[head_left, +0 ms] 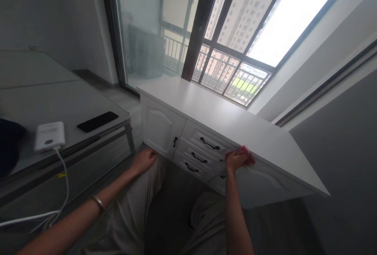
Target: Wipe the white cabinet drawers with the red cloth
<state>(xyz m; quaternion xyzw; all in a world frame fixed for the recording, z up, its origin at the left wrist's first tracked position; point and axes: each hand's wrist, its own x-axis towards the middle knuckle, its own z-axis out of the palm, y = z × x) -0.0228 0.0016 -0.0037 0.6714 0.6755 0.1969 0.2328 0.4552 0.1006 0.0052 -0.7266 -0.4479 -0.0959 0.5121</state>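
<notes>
My right hand (235,161) is closed on a crumpled pink cloth (247,156). It presses the cloth against the front of a white cabinet (218,108), just under the edge of its top, to the right of the uppermost drawer handle (209,144). My left hand (143,161) rests at my knee with its fingers curled in, and nothing shows in it. A metal bangle (98,203) circles the left wrist. The cabinet has a stack of drawers with black handles between two door panels, and the handle near my right wrist is partly hidden.
To the left stands a pale table (59,94) bearing a black phone (98,121) and a white power bank (50,135). A white cable (66,176) hangs from it past the table's edge. Behind the cabinet is a dark-framed glass door (191,51); a grey wall (347,137) bounds the right.
</notes>
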